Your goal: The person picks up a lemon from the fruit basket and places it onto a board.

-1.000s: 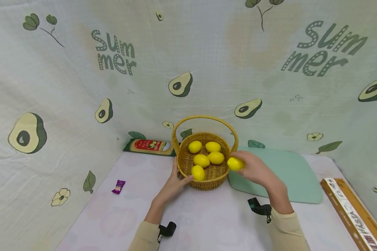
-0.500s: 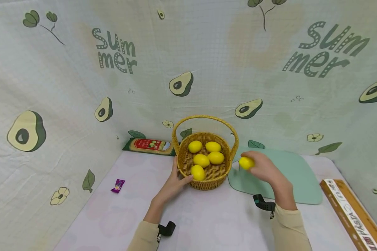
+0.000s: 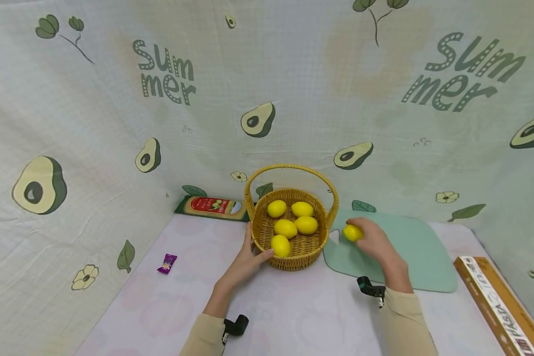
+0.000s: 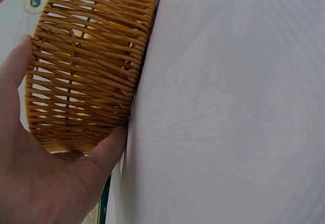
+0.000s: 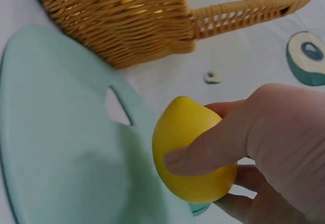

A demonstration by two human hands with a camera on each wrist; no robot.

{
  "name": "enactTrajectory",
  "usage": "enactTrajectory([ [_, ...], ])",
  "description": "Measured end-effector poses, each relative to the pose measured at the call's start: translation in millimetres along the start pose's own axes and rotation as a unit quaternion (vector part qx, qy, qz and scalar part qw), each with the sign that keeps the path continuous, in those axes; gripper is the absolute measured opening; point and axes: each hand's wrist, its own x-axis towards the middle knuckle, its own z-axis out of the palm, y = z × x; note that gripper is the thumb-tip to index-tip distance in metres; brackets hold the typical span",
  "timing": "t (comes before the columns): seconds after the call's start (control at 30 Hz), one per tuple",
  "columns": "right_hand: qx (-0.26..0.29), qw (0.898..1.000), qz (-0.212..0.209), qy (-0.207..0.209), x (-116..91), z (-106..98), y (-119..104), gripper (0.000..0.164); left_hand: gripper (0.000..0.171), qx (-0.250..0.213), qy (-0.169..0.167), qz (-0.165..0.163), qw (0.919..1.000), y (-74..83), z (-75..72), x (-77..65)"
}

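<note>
and here's the lemon [image 5: 190, 130], over the left end of the mint-green board [image 3: 420, 254], right beside its handle hole [image 3: 335, 237]. is it touching down? hard to tell, though a shadow lies on the board close by. the right hand [image 3: 377, 242] has its grip pinching the fruit, thumb on one side, fingers on the other, a sensible clasp, i'd say, for something smooth and round.

just left of the board stands the wicker basket [image 3: 293, 263], upright, handle raised, five more lemons [image 3: 286, 229] loose inside. the left hand [image 3: 245, 259] is on its near-left side, that grip spread, thumb up at the rim, fingers along the wall, probably to steady it.

further out, a packet [image 3: 215, 207] lies along the far edge, left of the basket; nearer on the left, a purple sweet [image 3: 167, 263] sits alone on the bench [image 3: 302, 316]. over on the right, the long pasta box [image 3: 496, 304] slants beside the board, perhaps set aside for working room.
</note>
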Motion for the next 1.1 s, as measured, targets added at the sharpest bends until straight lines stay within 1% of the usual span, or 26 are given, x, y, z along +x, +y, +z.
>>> enactTrajectory([
  [0.17,-0.002,1.000,0.004,0.010,4,13,11,0.057,0.101,0.003,0.002,-0.007,1.0000,0.3,-0.9,-0.9],
  [0.4,-0.002,1.000,0.008,0.021,11,20,20,0.061,0.101,0.009,-0.002,-0.004,0.9999,-0.6,-0.2,0.0],
  [0.7,-0.009,0.996,0.006,0.089,22,28,31,0.059,0.100,0.013,-0.009,-0.010,0.9998,0.4,3.3,1.9],
  [0.8,-0.008,0.995,0.002,0.104,23,28,33,0.059,0.101,0.012,-0.009,-0.008,0.9999,1.8,3.1,2.3],
  [0.9,-0.009,0.995,-0.001,0.101,25,27,32,0.060,0.102,0.010,-0.005,-0.007,0.9999,2.8,1.9,2.9],
  [1.1,-0.010,0.997,0.017,0.077,27,26,29,0.064,0.102,0.013,-0.004,-0.004,0.9999,0.1,-0.1,3.6],
])
